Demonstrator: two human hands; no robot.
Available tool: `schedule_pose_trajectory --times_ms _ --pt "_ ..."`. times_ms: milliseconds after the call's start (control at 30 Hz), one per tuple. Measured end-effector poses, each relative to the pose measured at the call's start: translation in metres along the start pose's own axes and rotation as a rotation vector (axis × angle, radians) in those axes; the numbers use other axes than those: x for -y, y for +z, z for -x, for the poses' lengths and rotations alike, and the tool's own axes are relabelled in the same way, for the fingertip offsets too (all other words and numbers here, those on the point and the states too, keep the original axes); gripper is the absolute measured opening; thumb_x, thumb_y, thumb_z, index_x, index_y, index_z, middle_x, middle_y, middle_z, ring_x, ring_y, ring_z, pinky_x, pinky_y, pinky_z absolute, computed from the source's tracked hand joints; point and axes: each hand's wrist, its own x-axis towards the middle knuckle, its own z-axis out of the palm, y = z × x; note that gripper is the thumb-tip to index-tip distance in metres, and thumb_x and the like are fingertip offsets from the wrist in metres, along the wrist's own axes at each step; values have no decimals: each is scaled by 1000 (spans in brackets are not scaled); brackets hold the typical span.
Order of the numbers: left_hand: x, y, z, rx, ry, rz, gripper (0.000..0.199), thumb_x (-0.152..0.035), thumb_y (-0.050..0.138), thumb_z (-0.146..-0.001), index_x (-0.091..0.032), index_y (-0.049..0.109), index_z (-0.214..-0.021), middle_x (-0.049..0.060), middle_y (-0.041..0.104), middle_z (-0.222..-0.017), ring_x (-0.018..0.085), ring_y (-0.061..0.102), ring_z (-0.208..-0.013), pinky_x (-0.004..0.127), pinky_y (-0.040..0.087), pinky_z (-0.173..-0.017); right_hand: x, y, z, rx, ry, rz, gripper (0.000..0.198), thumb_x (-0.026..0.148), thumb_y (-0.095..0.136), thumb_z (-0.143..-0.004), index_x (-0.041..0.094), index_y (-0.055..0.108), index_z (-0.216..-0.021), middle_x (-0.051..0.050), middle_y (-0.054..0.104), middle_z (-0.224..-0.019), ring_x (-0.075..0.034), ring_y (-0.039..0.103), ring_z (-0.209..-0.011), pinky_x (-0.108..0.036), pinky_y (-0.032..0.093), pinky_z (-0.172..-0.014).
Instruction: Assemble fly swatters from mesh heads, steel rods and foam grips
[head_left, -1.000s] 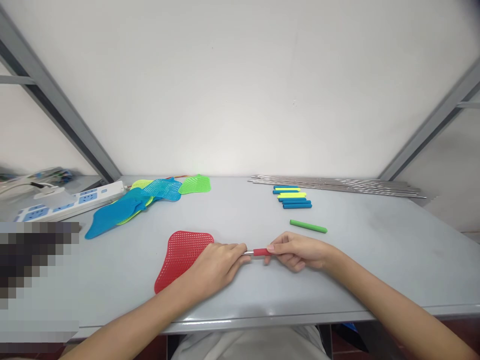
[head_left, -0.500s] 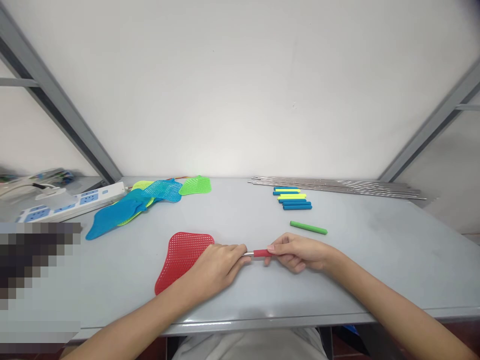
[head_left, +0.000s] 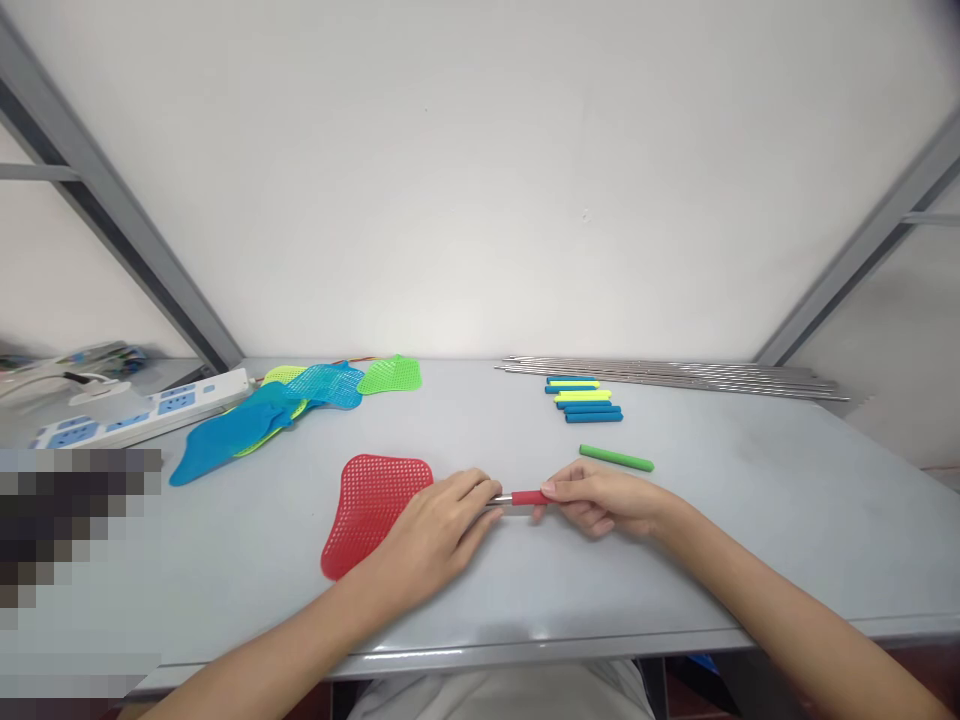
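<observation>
Pinched between thumb and forefinger, the red tube [head_left: 529,498] is in the right hand [head_left: 606,495], while the left hand [head_left: 442,520], palm down, has its fingers curled over the rod [head_left: 505,500] coming out of the tube's left end. Forearms slant in from near left and near right, so both hands sit near each other, mid-table [head_left: 697,500]. Red mesh [head_left: 379,500] is off left, partly hidden by the left hand, and a green tube [head_left: 616,458] lies just beyond the right.

left forearm [head_left: 315,630]: bare | right forearm [head_left: 772,590]: bare | garment [head_left: 502,692]: pale grey, creased
</observation>
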Motion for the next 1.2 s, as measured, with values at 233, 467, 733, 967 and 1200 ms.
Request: schedule_pose_trajectory --times_ms 233,467,733,967,1200 --pt "2 -1 1 -161 49 -4 35 -24 32 -80 -24 37 -115 5 33 -122 20 33 -110 36 33 -89 9 -7 10 -124 -46 36 35 40 50 -69 9 58 -83 8 15 -49 -3 11 -40 -19 8 -35" --pt "16 -15 -4 -406 -141 -31 37 -28 38 -78 -25 35 -115 3 23 -126 21 22 -116 38 21 -96 12 -10 14 -216 -87 86 34 40 50 -69 10 59 -81 7 14 -50 -3 11 -42 -20 8 -37" --pt "51 -24 -5 -460 -581 303 53 -42 42 -72 -23 24 -118 7 48 -106 20 50 -91 36 41 -76 12 -18 17 -253 -113 133 33 39 48 -71 10 60 -80 6 14 -50 -4 11 -43 -21 7 -39" --pt "53 -18 -3 -422 -605 402 54 -44 44 -69 -23 27 -116 4 54 -95 17 55 -76 31 43 -66 8 -22 16 -253 -93 98 33 38 49 -70 9 61 -78 7 13 -49 -4 9 -43 -21 7 -39" --pt "47 -15 -4 -460 -594 364 58 -42 47 -66 -21 27 -116 3 54 -91 17 53 -75 29 43 -65 5 -19 14 -275 -46 56 32 39 51 -68 9 60 -76 7 15 -49 -4 10 -42 -21 8 -38"
